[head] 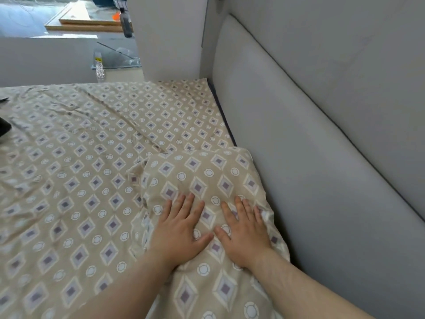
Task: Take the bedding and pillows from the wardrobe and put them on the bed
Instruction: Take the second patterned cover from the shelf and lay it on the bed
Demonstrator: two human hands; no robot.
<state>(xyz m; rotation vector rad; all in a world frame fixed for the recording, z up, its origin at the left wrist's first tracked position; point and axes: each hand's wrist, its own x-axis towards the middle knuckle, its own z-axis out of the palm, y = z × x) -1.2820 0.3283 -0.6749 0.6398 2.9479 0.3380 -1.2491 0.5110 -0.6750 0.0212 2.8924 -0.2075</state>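
Observation:
A pillow (202, 176) in a beige case with purple diamonds and white rings lies on the bed, close against the padded headboard. Both hands rest flat on top of it, palms down and fingers spread. My left hand (179, 229) presses its middle; my right hand (243, 229) sits beside it, nearer the headboard. Neither hand grips the cloth. A sheet (76, 157) with the same pattern covers the whole bed, creased in places.
The pale grey padded headboard (310, 139) runs along the right. A white cabinet (170, 38) stands at the bed's far corner. Beyond it are a window ledge with a dark bottle (127, 24) and a clear plastic bottle (99, 66). A dark object (4, 130) pokes in at the left edge.

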